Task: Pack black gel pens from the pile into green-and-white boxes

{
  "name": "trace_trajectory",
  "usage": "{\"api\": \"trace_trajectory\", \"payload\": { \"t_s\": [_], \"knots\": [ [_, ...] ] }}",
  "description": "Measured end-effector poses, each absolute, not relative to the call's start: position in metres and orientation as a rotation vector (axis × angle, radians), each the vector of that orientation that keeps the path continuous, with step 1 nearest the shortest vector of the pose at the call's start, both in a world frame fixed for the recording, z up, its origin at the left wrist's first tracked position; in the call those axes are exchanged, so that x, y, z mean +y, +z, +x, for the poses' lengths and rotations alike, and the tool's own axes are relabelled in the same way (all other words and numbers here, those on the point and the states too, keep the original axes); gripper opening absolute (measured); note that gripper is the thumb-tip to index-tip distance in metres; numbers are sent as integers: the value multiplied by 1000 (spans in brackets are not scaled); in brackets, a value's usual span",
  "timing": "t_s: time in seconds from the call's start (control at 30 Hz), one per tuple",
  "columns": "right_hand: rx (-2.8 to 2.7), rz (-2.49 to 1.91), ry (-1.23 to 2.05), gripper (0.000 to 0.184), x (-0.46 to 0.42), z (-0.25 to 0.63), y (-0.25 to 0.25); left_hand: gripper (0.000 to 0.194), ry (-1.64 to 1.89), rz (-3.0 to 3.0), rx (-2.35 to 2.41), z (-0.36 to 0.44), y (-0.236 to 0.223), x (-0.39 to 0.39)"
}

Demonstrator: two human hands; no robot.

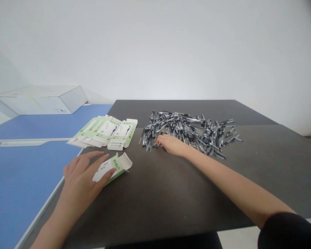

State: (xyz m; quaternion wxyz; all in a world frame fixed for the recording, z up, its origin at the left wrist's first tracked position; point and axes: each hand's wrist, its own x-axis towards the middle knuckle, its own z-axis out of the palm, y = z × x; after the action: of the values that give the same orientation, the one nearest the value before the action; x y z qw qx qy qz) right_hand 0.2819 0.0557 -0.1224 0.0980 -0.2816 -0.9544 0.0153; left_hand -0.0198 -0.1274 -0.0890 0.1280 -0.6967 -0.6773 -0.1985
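Note:
My left hand [81, 176] is wrapped around a small green-and-white carton [120, 166], thumb on the near side and fingers over the far side. The carton lies low over the dark table, its end flap open toward the right. At the left front edge of a heap of pens [181, 126], my right hand [171, 143] has its fingers pinched together on a pen [156, 144]. Most of that pen is hidden by the fingers and the heap. The pens are clear-barrelled with black parts and lie in many directions.
Several flattened green-and-white cartons [101, 129] lie fanned at the left edge of the dark table [155, 204]. A blue-topped table [23, 173] adjoins on the left, with a large white box [44, 103] at its back. A pale wall [171, 52] stands behind.

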Motion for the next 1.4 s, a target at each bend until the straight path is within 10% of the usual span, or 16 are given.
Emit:
{"api": "trace_trajectory", "payload": {
  "t_s": [0.33, 1.0, 1.4],
  "knots": [
    [-2846, -818, 18, 23, 48, 283, -121, 31, -1247, -2454, -2066, 44, -72, -115],
    [-2460, -1941, 296, 34, 13, 258, -98, 24, -1054, -3010, -2116, 99, -110, -66],
    [-2631, -1506, 389, 34, -79, 283, -80, 48, -1995, -2947, -2477, 114, -119, -68]
  ]
}}
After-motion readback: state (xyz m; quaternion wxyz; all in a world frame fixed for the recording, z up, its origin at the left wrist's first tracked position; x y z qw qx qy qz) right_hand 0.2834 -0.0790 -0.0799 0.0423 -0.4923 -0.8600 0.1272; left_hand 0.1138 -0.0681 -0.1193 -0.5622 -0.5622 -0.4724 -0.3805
